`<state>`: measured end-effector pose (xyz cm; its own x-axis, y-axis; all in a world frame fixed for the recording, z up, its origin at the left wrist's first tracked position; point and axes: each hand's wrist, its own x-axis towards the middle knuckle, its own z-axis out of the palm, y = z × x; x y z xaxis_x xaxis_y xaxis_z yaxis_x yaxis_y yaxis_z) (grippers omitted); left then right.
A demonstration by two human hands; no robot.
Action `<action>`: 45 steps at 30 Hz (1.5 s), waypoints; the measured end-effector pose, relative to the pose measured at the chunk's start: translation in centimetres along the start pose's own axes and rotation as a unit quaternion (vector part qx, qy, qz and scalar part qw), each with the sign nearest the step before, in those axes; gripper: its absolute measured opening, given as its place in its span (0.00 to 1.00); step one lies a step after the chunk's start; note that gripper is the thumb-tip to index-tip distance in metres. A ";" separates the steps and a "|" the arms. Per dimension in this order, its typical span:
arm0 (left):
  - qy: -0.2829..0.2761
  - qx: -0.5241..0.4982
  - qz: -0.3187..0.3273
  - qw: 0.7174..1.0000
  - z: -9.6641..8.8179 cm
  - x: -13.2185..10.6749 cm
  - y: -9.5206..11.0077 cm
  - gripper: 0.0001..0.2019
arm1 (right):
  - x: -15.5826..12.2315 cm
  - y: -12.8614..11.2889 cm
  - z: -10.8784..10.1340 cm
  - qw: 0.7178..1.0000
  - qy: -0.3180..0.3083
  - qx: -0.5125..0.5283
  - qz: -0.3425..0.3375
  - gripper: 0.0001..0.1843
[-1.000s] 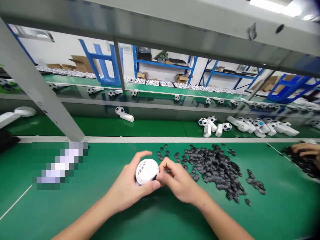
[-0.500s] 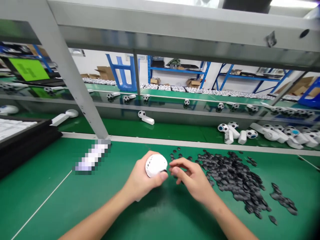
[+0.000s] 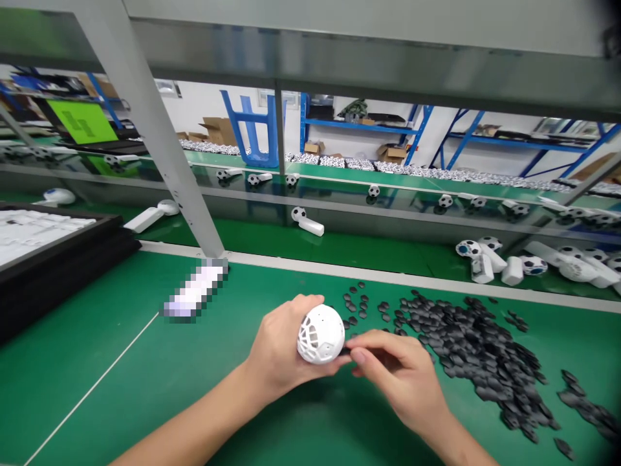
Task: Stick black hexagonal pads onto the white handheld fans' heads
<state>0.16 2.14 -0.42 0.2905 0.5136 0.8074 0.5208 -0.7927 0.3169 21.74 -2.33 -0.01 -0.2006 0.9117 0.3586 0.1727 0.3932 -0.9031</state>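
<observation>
My left hand [image 3: 279, 346] is wrapped round a white ball-shaped plastic housing [image 3: 327, 333], which has slotted openings on its left side and a football-like panel pattern. Close against the housing's right edge is my right hand [image 3: 400, 369], thumb and forefinger pinched on a small black piece [image 3: 346, 351]. Most of that piece is hidden by the fingers. To the right of my right hand lies a wide heap of black hexagonal pieces [image 3: 480, 349], with several loose ones [image 3: 356, 301] scattered just behind my hands.
Across the green table [image 3: 145, 388], a phone-like blurred object [image 3: 196, 291] lies at the left, near a metal post [image 3: 165, 129]. A black tray [image 3: 63, 272] of white parts stands at the far left. Beyond the rail, white football-headed devices [image 3: 310, 223] lie on a green belt.
The housing has turned in my left hand, so its slotted openings and panel pattern now show. My right hand has closed in on its right edge. The view has shifted slightly.
</observation>
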 end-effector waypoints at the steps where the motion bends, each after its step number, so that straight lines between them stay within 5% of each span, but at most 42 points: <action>1: 0.017 -0.001 0.022 1.000 -0.1 0.1 0.0 0.37 | -0.1 -0.1 -0.1 0.999 -0.008 -0.014 -0.042 0.07; 5: 0.053 -0.024 0.070 0.996 -0.5 0.3 0.3 0.39 | -0.4 -0.5 -0.5 0.985 -0.072 -0.035 -0.155 0.21; 13: -0.031 -0.130 0.115 0.984 -0.6 0.0 0.5 0.42 | 0.2 -0.4 -0.9 0.982 -0.147 0.121 -0.001 0.02; 23: -0.111 -0.375 -0.191 0.900 0.2 -1.0 2.7 0.43 | -0.9 -0.9 1.3 0.989 0.074 0.129 0.029 0.05; 32: -0.104 -0.439 -0.318 0.834 1.3 -1.1 4.2 0.40 | -0.8 -0.5 1.2 0.993 0.060 0.094 0.028 0.12; 37: -0.099 -0.423 -0.320 0.842 1.7 -1.6 4.2 0.37 | -0.6 -0.9 1.2 0.989 0.060 0.111 0.074 0.14; 40: -0.072 -0.381 -0.302 0.871 2.1 -2.1 4.0 0.39 | -0.6 -0.9 1.1 0.992 0.067 0.080 0.068 0.10; 45: 0.003 -0.328 -0.184 0.927 2.4 -1.9 3.4 0.43 | -0.6 -1.3 1.2 0.995 0.094 0.038 0.017 0.07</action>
<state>3.28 -0.77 -2.04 0.1844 0.7891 0.5860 -0.0159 -0.5937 0.8045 20.48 -3.52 0.67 -0.0105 0.9331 0.3593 0.1005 0.3585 -0.9281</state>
